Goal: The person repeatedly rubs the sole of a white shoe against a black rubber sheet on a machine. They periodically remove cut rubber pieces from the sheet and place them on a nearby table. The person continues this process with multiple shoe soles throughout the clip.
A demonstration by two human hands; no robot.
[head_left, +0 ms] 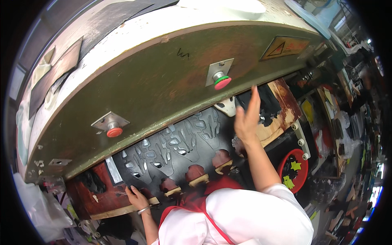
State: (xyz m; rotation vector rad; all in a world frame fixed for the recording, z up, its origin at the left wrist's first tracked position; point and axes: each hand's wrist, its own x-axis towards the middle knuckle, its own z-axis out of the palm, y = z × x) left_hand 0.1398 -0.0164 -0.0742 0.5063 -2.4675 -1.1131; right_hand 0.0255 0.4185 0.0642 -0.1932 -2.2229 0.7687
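Note:
Beneath the green machine beam, a black sheet (pixel 192 149) lies with several cut-out shapes along it, some showing light gaps. My right hand (pixel 248 120) is raised at its right end, fingers stretched and thumb apart, holding nothing. Beside that hand, under the beam's lower edge, is a whitish piece with dark holes (pixel 226 107). Black scraps (pixel 265 104) lie just past the fingers. My left hand (pixel 137 200), with a bracelet at the wrist, rests with fingers extended on the reddish board's (pixel 108 196) near edge, left of the sheet. Nothing shows in its grasp.
The beam (pixel 163 77) carries a red push button (pixel 114 130) and a red-and-green one (pixel 222 83). Several dark red blocks with wooden edges (pixel 197 175) line the near side. A red tub (pixel 304 171) with black and yellow-green scraps stands right. Rollers (pixel 301 142) flank the board.

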